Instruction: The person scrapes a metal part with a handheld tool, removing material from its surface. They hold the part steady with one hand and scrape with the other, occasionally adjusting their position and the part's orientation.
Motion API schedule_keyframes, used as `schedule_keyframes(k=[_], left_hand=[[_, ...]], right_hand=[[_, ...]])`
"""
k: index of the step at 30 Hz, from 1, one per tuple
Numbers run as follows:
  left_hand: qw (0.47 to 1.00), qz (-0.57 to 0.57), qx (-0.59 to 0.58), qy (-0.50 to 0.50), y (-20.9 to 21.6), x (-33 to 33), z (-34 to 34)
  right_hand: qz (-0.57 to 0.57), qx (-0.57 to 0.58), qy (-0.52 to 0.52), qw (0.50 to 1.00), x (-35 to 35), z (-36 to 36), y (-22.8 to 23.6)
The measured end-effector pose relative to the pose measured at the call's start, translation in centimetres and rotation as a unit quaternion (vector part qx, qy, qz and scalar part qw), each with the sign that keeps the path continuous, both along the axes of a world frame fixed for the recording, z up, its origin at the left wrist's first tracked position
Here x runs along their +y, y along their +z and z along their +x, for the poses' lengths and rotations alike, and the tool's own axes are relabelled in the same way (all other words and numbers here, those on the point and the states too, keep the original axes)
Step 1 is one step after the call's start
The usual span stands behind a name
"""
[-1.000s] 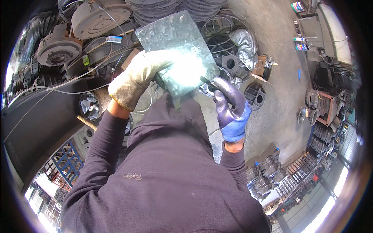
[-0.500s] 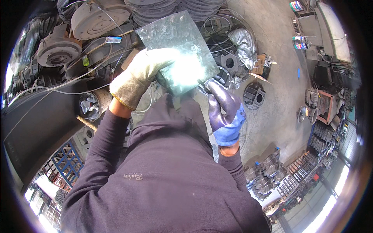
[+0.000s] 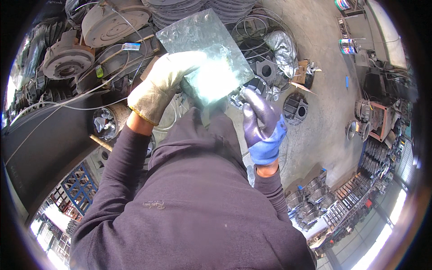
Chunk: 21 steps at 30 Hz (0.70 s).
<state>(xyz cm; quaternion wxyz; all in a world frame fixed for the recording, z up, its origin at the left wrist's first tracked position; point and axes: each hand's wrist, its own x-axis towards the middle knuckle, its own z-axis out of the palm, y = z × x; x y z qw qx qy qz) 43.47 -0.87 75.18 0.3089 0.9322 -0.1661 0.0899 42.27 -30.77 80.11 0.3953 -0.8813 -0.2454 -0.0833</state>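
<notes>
Floor [image 3: 324, 112] of bare concrete, strewn with round metal castings [image 3: 67, 60], stacked discs [image 3: 189, 9] and loose wires [image 3: 54, 105]. Galvanised sheet [image 3: 198, 42], square and glaring where light strikes it, held tilted above the clutter in front of the person's dark-sleeved chest. Left hand [image 3: 159, 87] in a pale leather glove, fingers [image 3: 189, 60] pressed together and wrapped over the sheet's left edge. Right hand [image 3: 261, 121] in a purple and blue glove, fingers [image 3: 252, 96] curled at the sheet's lower right corner; whether they pinch it cannot be told.
</notes>
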Motion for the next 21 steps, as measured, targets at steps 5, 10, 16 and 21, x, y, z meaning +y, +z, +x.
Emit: schedule_keyframes(k=[5,10,16,21], left_hand=[[1.0,-0.02,0.004,-0.01,-0.1,-0.1,0.2],[1.0,-0.011,0.005,-0.009,-0.7,-0.1,0.4],[0.999,-0.024,0.034,-0.009,-0.9,-0.1,0.4],[1.0,-0.017,0.009,-0.017,-0.8,0.0,0.8]], right_hand=[[0.033,-0.018,-0.014,0.999,0.3,0.4,-0.1],[0.023,-0.001,0.004,1.0,0.1,0.1,0.7],[0.014,0.017,0.002,1.0,0.1,0.7,0.1],[0.015,0.0,0.003,1.0,0.1,0.6,0.1]])
